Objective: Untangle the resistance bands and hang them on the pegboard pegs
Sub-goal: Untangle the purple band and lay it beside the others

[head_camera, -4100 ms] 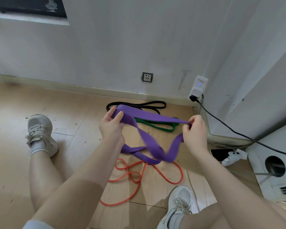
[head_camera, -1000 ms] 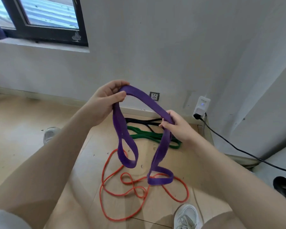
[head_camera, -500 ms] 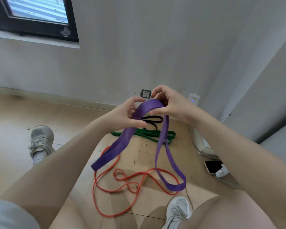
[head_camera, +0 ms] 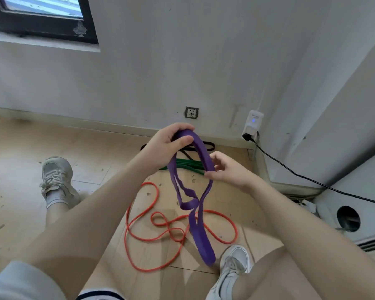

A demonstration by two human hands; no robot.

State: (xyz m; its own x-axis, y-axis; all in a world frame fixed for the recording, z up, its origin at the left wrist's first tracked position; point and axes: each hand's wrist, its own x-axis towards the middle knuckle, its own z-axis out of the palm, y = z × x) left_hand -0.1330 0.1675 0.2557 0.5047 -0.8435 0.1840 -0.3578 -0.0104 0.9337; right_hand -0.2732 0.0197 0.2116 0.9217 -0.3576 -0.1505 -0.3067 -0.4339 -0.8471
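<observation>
Now that your hands have parted again, left hand (head_camera: 165, 148) grips the top of the wide purple rubber band (head_camera: 200, 226), right hand (head_camera: 227, 169) pinches its side; it hangs twisted over the floor, not yet hangable.

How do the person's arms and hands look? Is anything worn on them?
Both forearms are bare. The left hand and the right hand carry no glove, ring or watch that shows. A light grey sleeve covers the left upper arm at the frame's bottom edge.
</observation>
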